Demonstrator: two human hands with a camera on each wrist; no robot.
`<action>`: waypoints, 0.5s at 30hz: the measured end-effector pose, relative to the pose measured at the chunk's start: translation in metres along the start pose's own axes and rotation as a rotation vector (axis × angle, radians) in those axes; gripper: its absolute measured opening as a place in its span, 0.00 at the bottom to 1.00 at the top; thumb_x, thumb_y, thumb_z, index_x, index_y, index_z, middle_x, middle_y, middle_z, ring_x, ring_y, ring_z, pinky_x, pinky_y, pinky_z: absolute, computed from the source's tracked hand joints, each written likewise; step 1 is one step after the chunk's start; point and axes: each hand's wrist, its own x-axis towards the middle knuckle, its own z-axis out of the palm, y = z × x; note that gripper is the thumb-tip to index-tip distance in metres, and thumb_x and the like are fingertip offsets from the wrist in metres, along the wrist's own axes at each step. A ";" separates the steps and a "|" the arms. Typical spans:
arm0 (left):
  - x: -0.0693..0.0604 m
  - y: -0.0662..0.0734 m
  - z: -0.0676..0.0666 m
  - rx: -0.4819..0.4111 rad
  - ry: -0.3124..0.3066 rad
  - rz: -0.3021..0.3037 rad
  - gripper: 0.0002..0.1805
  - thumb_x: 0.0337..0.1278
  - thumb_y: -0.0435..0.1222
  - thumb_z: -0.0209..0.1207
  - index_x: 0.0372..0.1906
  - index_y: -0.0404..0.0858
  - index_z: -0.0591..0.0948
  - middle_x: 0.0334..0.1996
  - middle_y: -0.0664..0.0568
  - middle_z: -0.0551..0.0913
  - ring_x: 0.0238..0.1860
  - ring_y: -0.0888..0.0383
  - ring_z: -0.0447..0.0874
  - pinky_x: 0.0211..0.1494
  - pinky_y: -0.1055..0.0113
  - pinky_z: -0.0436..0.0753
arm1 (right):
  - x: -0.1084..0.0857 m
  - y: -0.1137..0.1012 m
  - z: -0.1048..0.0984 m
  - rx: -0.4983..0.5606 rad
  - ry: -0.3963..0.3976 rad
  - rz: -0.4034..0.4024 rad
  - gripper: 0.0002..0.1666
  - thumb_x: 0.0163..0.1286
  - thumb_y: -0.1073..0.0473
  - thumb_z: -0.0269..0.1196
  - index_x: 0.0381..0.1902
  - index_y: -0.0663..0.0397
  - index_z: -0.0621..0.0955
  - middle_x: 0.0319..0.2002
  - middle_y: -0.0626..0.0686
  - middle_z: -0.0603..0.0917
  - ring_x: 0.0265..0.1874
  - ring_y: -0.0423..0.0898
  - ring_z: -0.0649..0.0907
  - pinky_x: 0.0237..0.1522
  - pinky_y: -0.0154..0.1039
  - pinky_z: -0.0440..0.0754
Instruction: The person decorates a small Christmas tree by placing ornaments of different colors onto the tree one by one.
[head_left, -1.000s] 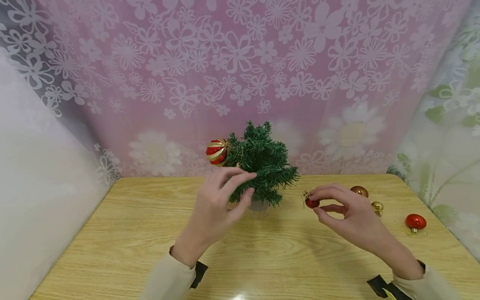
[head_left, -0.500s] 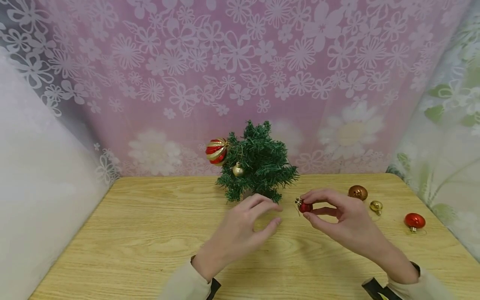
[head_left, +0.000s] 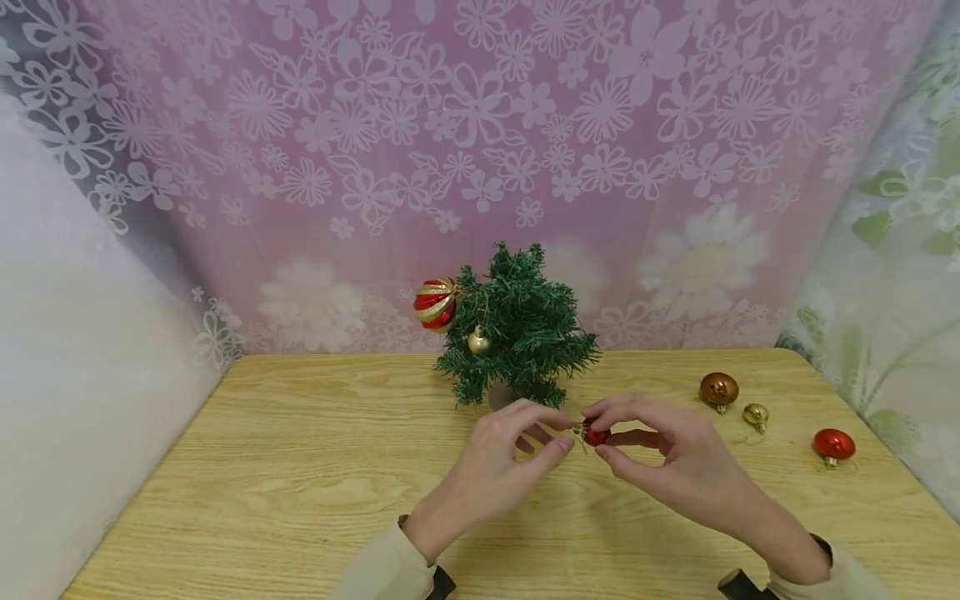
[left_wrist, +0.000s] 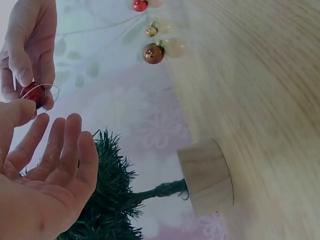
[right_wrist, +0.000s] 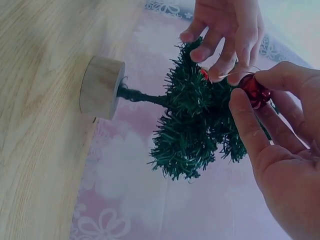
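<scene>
My right hand pinches a small dark red ball between thumb and fingertips; its gold cap and thin string loop face left. Close by the cap is my left hand, thumb and fingers parted, with no grip on the loop visible. The left wrist view shows the left hand with spread fingers beside the red ball. Behind the hands stands a small green tree on a round wooden base. A red and gold striped ball and a small gold ball hang on its left side.
On the right part of the wooden table lie a brown ball, a small gold ball and a bright red ball. A pink flowered cloth hangs behind the table.
The left hand has come down from the tree's front and moved right to the ornament. The right hand has brought the dark red ball left and slightly lower.
</scene>
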 end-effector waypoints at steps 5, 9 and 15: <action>0.000 -0.001 0.002 -0.005 0.023 0.004 0.08 0.74 0.42 0.59 0.48 0.47 0.86 0.46 0.57 0.87 0.43 0.67 0.86 0.45 0.74 0.84 | 0.000 0.000 0.003 -0.021 -0.010 -0.011 0.28 0.57 0.83 0.68 0.49 0.50 0.84 0.53 0.46 0.86 0.51 0.36 0.87 0.43 0.37 0.89; -0.003 -0.003 -0.001 -0.014 0.061 -0.019 0.06 0.73 0.42 0.59 0.45 0.50 0.86 0.45 0.60 0.86 0.42 0.68 0.85 0.44 0.73 0.85 | -0.001 0.001 0.005 -0.066 0.001 -0.037 0.30 0.55 0.83 0.70 0.51 0.50 0.84 0.50 0.47 0.85 0.47 0.37 0.87 0.42 0.33 0.88; -0.004 -0.006 -0.005 -0.080 0.154 -0.083 0.06 0.72 0.44 0.61 0.43 0.52 0.88 0.44 0.62 0.84 0.40 0.67 0.85 0.44 0.69 0.85 | -0.003 0.002 0.008 -0.149 0.045 -0.032 0.34 0.51 0.82 0.72 0.52 0.48 0.84 0.47 0.49 0.81 0.43 0.35 0.85 0.38 0.29 0.87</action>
